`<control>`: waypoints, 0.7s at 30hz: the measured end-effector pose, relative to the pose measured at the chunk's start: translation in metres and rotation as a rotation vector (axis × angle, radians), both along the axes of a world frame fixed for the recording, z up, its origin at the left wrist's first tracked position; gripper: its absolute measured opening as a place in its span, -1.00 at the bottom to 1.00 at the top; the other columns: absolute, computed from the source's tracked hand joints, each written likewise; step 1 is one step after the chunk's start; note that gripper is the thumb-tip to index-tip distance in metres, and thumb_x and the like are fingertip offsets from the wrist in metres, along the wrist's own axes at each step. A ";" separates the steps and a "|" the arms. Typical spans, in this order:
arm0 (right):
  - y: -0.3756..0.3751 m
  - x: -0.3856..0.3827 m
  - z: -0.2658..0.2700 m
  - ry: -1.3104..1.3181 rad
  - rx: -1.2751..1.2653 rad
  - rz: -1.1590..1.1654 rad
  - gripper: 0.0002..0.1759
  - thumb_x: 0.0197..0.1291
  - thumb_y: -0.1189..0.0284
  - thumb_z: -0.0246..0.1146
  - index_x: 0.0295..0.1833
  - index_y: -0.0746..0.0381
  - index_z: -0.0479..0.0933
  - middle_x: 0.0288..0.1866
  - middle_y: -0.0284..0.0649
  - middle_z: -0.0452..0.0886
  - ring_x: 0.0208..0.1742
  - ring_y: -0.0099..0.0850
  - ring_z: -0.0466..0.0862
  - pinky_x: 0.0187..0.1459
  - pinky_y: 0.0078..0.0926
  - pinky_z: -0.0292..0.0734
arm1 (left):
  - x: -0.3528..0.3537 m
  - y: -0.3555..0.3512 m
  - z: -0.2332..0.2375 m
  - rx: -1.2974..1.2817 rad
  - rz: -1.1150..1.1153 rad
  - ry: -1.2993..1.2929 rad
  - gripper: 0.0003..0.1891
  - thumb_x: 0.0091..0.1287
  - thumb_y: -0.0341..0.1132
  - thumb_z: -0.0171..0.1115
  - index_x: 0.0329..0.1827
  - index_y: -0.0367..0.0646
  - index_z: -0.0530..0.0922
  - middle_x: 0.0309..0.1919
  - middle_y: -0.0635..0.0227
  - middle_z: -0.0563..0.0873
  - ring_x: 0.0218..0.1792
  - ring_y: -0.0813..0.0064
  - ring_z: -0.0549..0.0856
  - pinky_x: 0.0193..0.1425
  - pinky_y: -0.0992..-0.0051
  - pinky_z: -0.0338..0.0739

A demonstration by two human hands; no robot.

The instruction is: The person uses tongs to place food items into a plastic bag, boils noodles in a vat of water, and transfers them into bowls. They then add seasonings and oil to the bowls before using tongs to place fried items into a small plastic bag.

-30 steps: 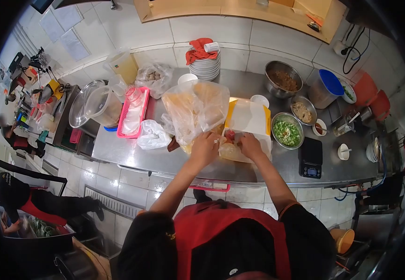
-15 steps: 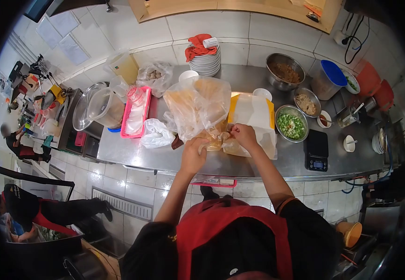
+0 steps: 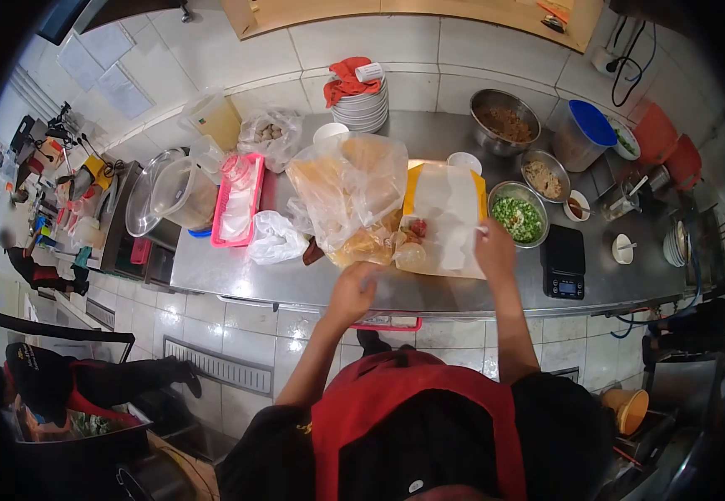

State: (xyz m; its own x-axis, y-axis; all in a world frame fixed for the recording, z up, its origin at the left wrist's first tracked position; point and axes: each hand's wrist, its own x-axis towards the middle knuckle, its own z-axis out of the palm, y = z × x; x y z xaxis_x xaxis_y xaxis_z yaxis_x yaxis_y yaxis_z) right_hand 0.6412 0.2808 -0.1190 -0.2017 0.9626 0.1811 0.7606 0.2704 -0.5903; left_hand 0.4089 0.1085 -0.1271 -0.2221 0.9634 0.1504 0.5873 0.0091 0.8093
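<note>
My left hand (image 3: 352, 294) hovers at the counter's front edge, just below a clear plastic bag (image 3: 347, 182) with yellowish contents. Its fingers are loosely bent and apart, holding nothing. My right hand (image 3: 496, 253) is over the right edge of a white paper sheet with yellow borders (image 3: 450, 204). Those fingers are curled together, and a small whitish bit shows at their tips; what it is I cannot make out. On the sheet's left side lie a small knotted clear bag (image 3: 410, 254) and a small reddish item (image 3: 416, 227). Close to my right hand stands a metal bowl of chopped green onion (image 3: 519, 219).
Right of the sheet are a black digital scale (image 3: 565, 260), a bowl of pale minced food (image 3: 545, 177) and a large bowl of brown food (image 3: 509, 121). Left are a white plastic bag (image 3: 277, 238) and a pink tray (image 3: 240, 209). Plates (image 3: 361, 113) are stacked behind.
Both hands were together at the small knotted bag. The right hand has moved right across the paper, and the left has drawn back and come off the bag. The reddish item now shows.
</note>
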 end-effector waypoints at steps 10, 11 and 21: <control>0.007 0.027 -0.046 0.002 -0.228 0.013 -0.72 -0.02 0.32 0.29 -0.33 0.31 0.45 -0.50 -0.18 0.54 -0.41 -0.31 0.58 -0.34 -0.38 0.46 | 0.034 0.035 -0.080 -0.043 -0.015 -0.229 -0.48 0.02 -0.51 0.06 0.10 -0.42 0.20 0.04 -0.07 0.43 0.12 0.04 0.45 0.22 0.33 0.32; 0.016 0.024 -0.048 0.136 -0.246 0.128 -0.74 -0.01 0.33 0.29 -0.33 0.30 0.45 -0.52 -0.23 0.53 -0.45 -0.40 0.56 -0.36 -0.46 0.46 | 0.036 0.034 -0.077 -0.059 -0.005 -0.279 -0.47 0.03 -0.52 0.05 0.11 -0.43 0.16 0.06 -0.06 0.41 0.14 0.04 0.44 0.24 0.33 0.31; -0.018 -0.144 -0.035 0.377 -0.540 0.545 -0.90 0.09 0.46 0.17 -0.37 0.28 0.48 -0.44 -0.25 0.58 -0.51 -0.55 0.58 -0.47 -0.56 0.49 | 0.053 0.048 -0.044 -0.025 0.240 -0.438 -0.53 0.13 -0.37 0.20 0.07 -0.36 0.28 -0.13 0.11 0.59 -0.14 0.28 0.61 -0.08 0.41 0.48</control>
